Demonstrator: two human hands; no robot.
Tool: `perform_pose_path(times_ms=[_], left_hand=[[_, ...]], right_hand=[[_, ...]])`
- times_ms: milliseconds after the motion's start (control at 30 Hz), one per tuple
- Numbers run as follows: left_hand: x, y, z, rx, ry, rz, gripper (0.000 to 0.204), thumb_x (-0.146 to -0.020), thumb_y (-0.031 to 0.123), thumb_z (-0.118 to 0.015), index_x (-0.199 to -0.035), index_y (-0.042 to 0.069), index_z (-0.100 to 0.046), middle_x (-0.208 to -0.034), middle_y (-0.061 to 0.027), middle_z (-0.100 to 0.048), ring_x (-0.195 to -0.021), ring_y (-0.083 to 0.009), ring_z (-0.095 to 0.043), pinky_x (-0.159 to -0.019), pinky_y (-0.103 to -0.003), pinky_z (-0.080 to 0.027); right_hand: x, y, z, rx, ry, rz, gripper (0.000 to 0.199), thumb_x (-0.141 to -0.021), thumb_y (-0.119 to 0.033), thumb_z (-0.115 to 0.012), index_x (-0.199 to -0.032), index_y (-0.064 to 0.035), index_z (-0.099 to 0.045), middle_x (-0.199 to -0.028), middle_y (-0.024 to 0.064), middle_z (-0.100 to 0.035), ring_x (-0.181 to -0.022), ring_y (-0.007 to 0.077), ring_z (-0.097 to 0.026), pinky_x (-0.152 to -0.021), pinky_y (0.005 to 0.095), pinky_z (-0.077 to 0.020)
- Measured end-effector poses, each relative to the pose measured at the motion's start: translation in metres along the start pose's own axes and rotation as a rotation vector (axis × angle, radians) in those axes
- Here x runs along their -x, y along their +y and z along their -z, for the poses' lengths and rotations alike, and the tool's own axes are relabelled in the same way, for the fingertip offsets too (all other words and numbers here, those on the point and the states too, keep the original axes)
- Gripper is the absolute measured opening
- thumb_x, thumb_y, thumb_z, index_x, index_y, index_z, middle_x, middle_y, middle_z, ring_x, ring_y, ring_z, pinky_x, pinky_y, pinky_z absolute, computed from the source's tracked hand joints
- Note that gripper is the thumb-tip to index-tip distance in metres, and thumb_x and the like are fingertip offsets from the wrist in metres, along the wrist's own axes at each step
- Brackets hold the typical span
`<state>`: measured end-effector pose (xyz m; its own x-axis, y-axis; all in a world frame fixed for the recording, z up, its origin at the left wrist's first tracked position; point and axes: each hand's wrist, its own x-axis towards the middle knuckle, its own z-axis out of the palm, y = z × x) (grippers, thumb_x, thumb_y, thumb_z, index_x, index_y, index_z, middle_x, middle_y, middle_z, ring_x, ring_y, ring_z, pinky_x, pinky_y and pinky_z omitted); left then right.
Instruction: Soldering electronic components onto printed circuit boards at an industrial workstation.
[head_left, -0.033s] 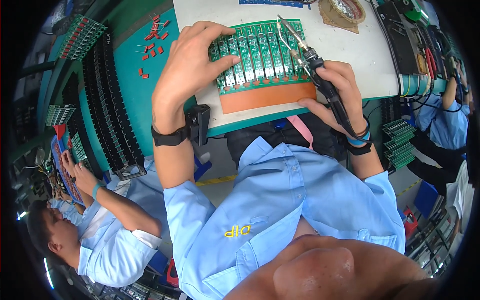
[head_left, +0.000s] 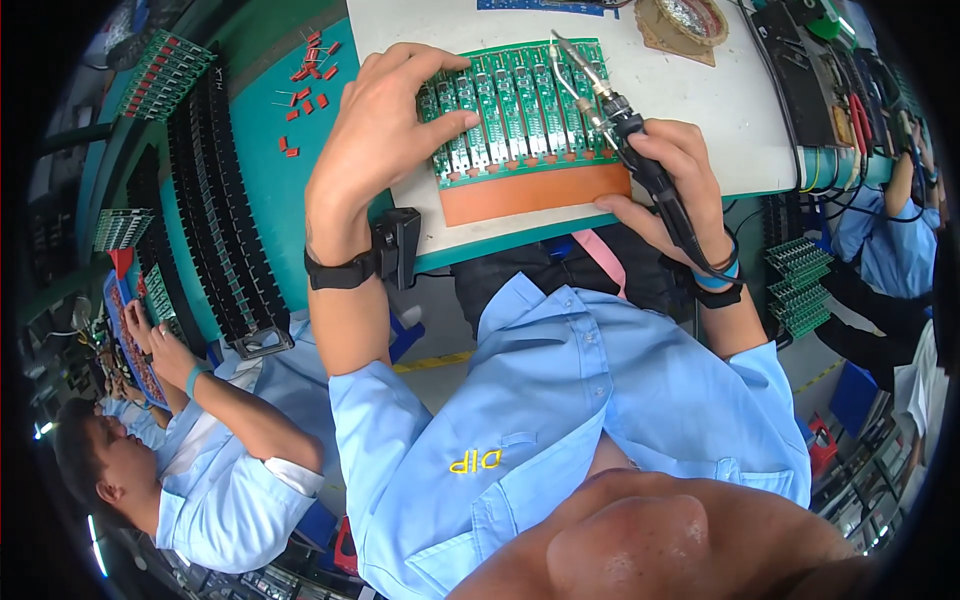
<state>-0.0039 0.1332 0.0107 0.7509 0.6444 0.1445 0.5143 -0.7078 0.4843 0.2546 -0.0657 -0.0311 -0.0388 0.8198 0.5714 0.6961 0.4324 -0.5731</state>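
Note:
A green circuit board panel [head_left: 516,112], made of several narrow boards side by side, lies on an orange-brown sheet [head_left: 540,197]. My left hand [head_left: 385,125] holds the panel's left end, with the forefinger at its far edge and the thumb lower down on the boards. In my right hand [head_left: 685,165] is a soldering iron [head_left: 650,175] with a black handle and a thin metal feed tube beside its tip. The iron slants over the panel's right end, its tip near the far edge. Whether the tip touches the boards I cannot tell.
Red components [head_left: 308,98] lie scattered on the green mat at left, beside long black slotted rails [head_left: 222,200]. A round tin [head_left: 692,20] stands at the back right. Pliers and cables [head_left: 858,125] lie at far right. Co-workers [head_left: 240,410] sit on both sides.
The soldering iron's tip has shifted slightly to the left. My left hand and the panel look unmoved.

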Motion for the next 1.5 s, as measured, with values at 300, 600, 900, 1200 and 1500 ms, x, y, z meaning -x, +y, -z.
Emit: perform_pose_path(times_ms=[300, 600, 900, 1200, 1500], left_hand=[[0.003, 0.001, -0.002, -0.021, 0.008, 0.021, 0.051, -0.079, 0.027, -0.086, -0.125, 0.010, -0.069, -0.125, -0.0104, -0.066, -0.117, -0.0336, -0.057, -0.099, -0.044, -0.047], [0.020, 0.007, 0.001, -0.027, 0.241, -0.136, 0.047, -0.084, 0.022, -0.082, -0.127, 0.011, -0.066, -0.131, -0.0097, -0.064, -0.127, -0.0339, -0.055, -0.106, -0.046, -0.042], [0.029, 0.014, 0.002, -0.085, 0.127, -0.120, 0.038, -0.089, 0.013, -0.075, -0.125, 0.012, -0.066, -0.127, -0.0067, -0.064, -0.122, -0.0299, -0.058, -0.108, -0.048, -0.039], [0.030, 0.014, 0.000, -0.156, 0.113, -0.151, 0.032, -0.091, 0.010, -0.073, -0.122, 0.013, -0.066, -0.125, -0.0068, -0.064, -0.113, -0.0311, -0.060, -0.098, -0.044, -0.045], [0.028, 0.013, 0.004, -0.082, 0.097, -0.116, 0.035, -0.089, 0.011, -0.075, -0.122, 0.008, -0.066, -0.126, -0.0101, -0.063, -0.116, -0.0326, -0.059, -0.099, -0.046, -0.046]], right_hand=[[-0.001, 0.007, 0.005, 0.049, 0.014, 0.066, 0.073, -0.067, -0.005, -0.094, -0.132, -0.0056, -0.059, -0.126, 0.0170, -0.061, -0.114, 0.0353, -0.060, -0.096, 0.0417, -0.0511], [-0.016, -0.014, -0.002, -0.247, 0.047, -0.095, 0.065, -0.075, 0.008, -0.084, -0.133, -0.0012, -0.056, -0.128, 0.0180, -0.058, -0.112, 0.0259, -0.066, -0.097, 0.0368, -0.0553], [-0.024, -0.016, -0.017, -0.294, -0.002, -0.110, 0.064, -0.077, 0.010, -0.082, -0.135, 0.0002, -0.055, -0.130, 0.0185, -0.057, -0.109, 0.0248, -0.070, -0.095, 0.0345, -0.0586], [-0.032, -0.009, -0.023, -0.170, 0.042, -0.057, 0.063, -0.074, 0.002, -0.087, -0.131, -0.0016, -0.061, -0.125, 0.0187, -0.063, -0.110, 0.0277, -0.067, -0.095, 0.0349, -0.0559], [-0.035, -0.011, -0.020, -0.158, 0.016, -0.048, 0.061, -0.076, 0.002, -0.086, -0.131, -0.0009, -0.061, -0.125, 0.0185, -0.062, -0.113, 0.0276, -0.066, -0.096, 0.0360, -0.0557]])
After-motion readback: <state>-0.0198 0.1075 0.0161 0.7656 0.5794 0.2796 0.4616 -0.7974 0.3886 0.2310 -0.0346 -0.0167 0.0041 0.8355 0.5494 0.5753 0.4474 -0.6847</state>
